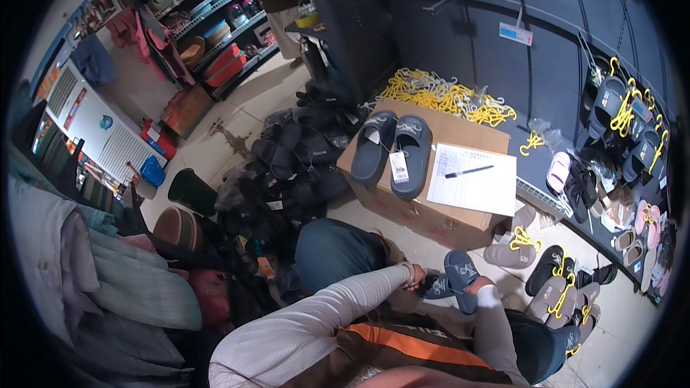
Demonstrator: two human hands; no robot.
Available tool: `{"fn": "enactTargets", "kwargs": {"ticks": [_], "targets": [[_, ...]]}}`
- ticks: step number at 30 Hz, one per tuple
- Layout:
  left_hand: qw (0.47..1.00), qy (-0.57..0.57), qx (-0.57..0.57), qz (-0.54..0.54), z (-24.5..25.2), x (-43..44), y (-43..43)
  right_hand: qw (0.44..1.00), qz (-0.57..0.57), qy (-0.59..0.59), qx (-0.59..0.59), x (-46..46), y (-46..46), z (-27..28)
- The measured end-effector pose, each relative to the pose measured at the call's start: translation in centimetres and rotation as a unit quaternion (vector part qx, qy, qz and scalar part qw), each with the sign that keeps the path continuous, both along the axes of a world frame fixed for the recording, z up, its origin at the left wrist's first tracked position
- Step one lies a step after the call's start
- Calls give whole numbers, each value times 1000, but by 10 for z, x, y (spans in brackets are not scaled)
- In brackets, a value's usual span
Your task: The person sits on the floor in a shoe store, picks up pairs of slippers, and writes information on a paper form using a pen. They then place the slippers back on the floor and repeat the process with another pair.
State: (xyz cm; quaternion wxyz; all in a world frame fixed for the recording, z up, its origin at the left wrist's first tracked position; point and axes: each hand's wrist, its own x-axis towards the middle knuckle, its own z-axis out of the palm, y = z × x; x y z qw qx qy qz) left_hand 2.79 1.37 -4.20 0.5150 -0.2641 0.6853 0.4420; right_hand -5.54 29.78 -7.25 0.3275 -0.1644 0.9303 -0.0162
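Note:
My left hand point(415, 277) grips one end of a dark slide sandal point(437, 287) low in front of me. My right hand point(478, 284) holds a second dark grey-blue slide sandal point(459, 268) by its side, with a light print on the strap. The two sandals overlap. Beyond them stands a cardboard box point(388, 210). On its top lie a pair of dark grey slides point(411, 159) with a paper tag point(399, 168), and a printed sheet point(480, 194) with a pen point(469, 171) across it.
Dark sandals point(302, 145) are heaped on the floor to the left. Yellow and white plastic hangers point(447, 94) pile behind the box. Slides with yellow hangers point(558, 293) lie at the right, by a display shelf point(544, 199). Clothes point(124, 280) hang at the left.

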Motion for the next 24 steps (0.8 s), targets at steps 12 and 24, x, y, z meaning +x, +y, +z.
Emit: {"fn": "enactTargets", "kwargs": {"ticks": [12, 24], "targets": [[999, 43, 21, -1, -2, 3, 14, 795, 140, 440, -392, -131, -146, 313], [994, 4, 103, -47, -40, 4, 15, 885, 263, 357, -139, -199, -172, 257]]}}
